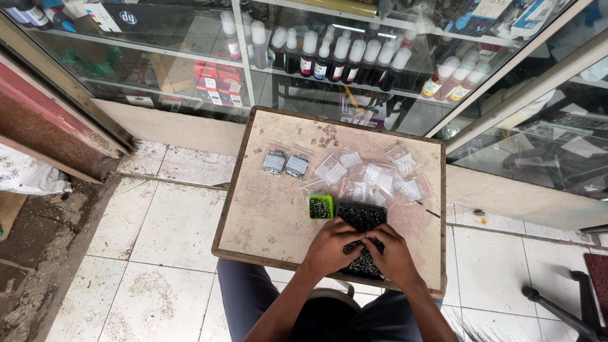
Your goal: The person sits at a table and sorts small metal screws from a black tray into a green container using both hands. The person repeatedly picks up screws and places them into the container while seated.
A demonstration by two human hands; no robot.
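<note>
A black tray (361, 216) full of small dark screws lies near the front edge of a small square table (266, 215). My left hand (331, 246) and my right hand (392, 253) rest together over the tray's near half, fingers curled into the screws; whether they pinch any is hidden. A little green cup (320, 207) with screws stands just left of the tray. Beyond it lie several clear small bags (373, 174), and two filled bags (285, 163) sit side by side further left.
A glass display case (342, 57) with ink bottles and boxes stands behind the table. Tiled floor (158, 253) spreads to the left. A black chair base (570, 310) shows at the lower right. My legs are under the table's front edge.
</note>
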